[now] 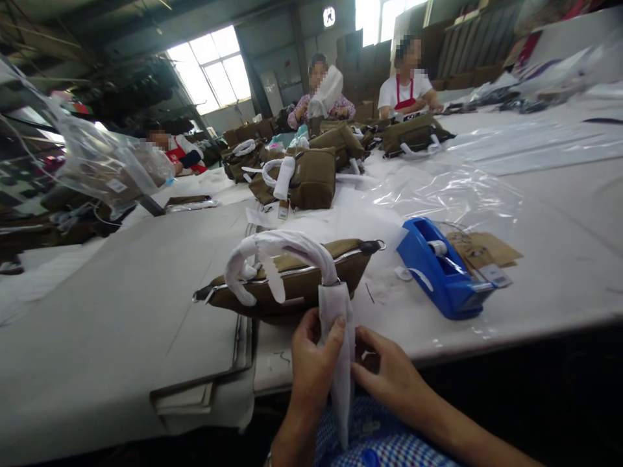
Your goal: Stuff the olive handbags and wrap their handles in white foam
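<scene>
An olive-brown zippered handbag [302, 283] lies at the table's front edge, its handle [296, 243] wrapped in white tissue. From the near end of the handle a strip of white wrapping paper [343, 370] hangs down toward my lap. My left hand [316, 350] is closed on this strip, thumb across its front. Just right of it, my right hand [382, 363] has its fingers bent together at the strip's edge. Whether those fingertips pinch the paper is hard to make out.
A blue tape dispenser [442, 269] stands right of the bag, with brown paper tags [487, 250] behind it. Several wrapped olive bags [314, 178] are piled farther back. Clear plastic sheets [452, 194] spread over the table. Co-workers [406, 91] sit across the far side.
</scene>
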The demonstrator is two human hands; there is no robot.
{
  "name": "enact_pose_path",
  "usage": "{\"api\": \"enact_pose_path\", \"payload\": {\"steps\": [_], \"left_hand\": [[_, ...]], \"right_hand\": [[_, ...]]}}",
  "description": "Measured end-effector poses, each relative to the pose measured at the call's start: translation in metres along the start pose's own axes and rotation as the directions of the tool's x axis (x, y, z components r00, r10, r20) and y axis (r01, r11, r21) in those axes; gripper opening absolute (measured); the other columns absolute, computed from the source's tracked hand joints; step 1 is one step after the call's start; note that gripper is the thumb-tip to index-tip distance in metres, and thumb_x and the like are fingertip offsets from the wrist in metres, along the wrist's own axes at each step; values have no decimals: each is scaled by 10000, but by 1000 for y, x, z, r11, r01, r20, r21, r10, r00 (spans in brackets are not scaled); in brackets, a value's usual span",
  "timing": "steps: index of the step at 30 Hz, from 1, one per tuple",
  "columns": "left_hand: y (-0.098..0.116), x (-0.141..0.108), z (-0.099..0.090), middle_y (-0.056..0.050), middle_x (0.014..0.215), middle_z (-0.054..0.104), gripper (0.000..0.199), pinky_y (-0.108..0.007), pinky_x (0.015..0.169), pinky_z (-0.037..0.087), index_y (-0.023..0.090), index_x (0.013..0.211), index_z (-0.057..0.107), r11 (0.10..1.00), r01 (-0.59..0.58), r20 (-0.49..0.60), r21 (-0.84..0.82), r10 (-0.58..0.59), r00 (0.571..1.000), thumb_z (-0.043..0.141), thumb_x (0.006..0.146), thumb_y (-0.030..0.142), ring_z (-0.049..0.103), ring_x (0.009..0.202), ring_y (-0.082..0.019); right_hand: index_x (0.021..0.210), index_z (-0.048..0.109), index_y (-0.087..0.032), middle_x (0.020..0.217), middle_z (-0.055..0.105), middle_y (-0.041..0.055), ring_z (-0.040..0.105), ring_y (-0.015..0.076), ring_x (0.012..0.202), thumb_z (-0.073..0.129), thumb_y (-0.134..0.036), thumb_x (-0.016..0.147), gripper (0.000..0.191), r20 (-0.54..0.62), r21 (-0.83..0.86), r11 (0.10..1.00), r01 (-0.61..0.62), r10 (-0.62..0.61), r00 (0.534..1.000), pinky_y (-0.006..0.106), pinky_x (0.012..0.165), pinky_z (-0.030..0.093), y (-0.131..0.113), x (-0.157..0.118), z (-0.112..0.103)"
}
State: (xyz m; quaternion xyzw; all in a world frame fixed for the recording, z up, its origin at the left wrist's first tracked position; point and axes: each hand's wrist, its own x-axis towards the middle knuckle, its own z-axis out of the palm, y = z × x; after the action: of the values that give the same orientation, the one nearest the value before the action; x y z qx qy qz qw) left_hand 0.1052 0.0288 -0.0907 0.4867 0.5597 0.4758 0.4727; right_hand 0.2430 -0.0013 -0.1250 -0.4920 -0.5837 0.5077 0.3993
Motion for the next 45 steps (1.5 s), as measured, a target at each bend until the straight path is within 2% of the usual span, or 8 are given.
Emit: {"api": "enact_pose_path", "payload": {"steps": [6, 12, 24, 28, 33, 37, 39, 45], "left_hand": [[-8, -1, 11, -55, 876, 715, 270, -289, 758, 510, 155, 955, 676, 992, -50, -135, 115, 66, 989, 698, 852, 403, 665, 822, -214], [-18, 3, 14, -50, 871, 718, 307, -285, 733, 506, 156, 975, 681, 993, -50, -192, 109, 70, 979, 715, 819, 419, 660, 800, -209], [-36, -40, -34, -137, 1228, 715, 507, -364, 975, 532, 172, 1241, 640, 978, 180, 169, -102, -161, 972, 657, 901, 547, 675, 1129, -293], [-48, -52, -33, -122, 1096, 765, 523, -363, 887, 582, 168, 1139, 678, 972, 223, 44, -76, -220, 975, 802, 763, 511, 726, 1008, -306], [-46, -48, -31, -105, 981, 788, 525, -375, 868, 594, 168, 1028, 726, 984, 176, -87, 7, -175, 981, 813, 696, 566, 741, 949, -324], [-47, -44, -33, -106, 960, 789, 543, -377, 852, 596, 167, 1031, 730, 986, 144, -88, 83, -136, 987, 791, 699, 592, 745, 921, -325], [-48, -42, -34, -100, 957, 788, 540, -380, 862, 590, 171, 1035, 725, 986, 133, -76, 99, -126, 989, 775, 711, 600, 740, 921, -322], [-51, -36, -35, -110, 986, 788, 539, -397, 881, 590, 167, 1030, 712, 984, 102, -40, 149, -97, 995, 772, 707, 594, 737, 954, -334]], "right_hand": [[800, 556, -195, 739, 602, 13, 561, 168, 658, 596, -129, 751, 91, -134, -196, 976, 95, -122, 983, 281, 598, 451, 9, 2, 17], [1045, 617, -176, 953, 685, 62, 673, 195, 847, 627, -307, 926, 176, 121, 252, 967, -27, -4, 993, 284, 728, 556, 1, -13, 12], [913, 659, -136, 673, 699, 32, 660, 155, 611, 746, -522, 856, 400, 129, 402, 888, -224, 187, 974, 257, 626, 542, 15, -2, 14], [913, 704, -144, 712, 718, 41, 679, 169, 652, 705, -442, 895, 299, 121, 271, 951, -149, 120, 985, 259, 634, 546, 6, 0, 11], [1073, 747, -204, 1020, 767, 68, 717, 217, 942, 619, -321, 955, 209, -100, -296, 938, 181, -219, 971, 324, 875, 562, -9, -1, -47], [1151, 722, -209, 1237, 713, 99, 644, 284, 1184, 603, -408, 943, 312, -507, -680, 733, 19, -489, 709, 454, 1100, 459, -2, 2, -136], [1049, 756, -189, 1269, 693, 132, 587, 339, 1259, 605, -479, 892, 363, -603, -676, 727, -120, -453, 656, 523, 1151, 389, 8, 7, -173], [832, 805, -238, 1211, 740, 80, 651, 345, 1186, 618, -589, 810, 398, -653, -371, 898, -236, -72, 754, 519, 1073, 465, 28, 19, -207]]}}
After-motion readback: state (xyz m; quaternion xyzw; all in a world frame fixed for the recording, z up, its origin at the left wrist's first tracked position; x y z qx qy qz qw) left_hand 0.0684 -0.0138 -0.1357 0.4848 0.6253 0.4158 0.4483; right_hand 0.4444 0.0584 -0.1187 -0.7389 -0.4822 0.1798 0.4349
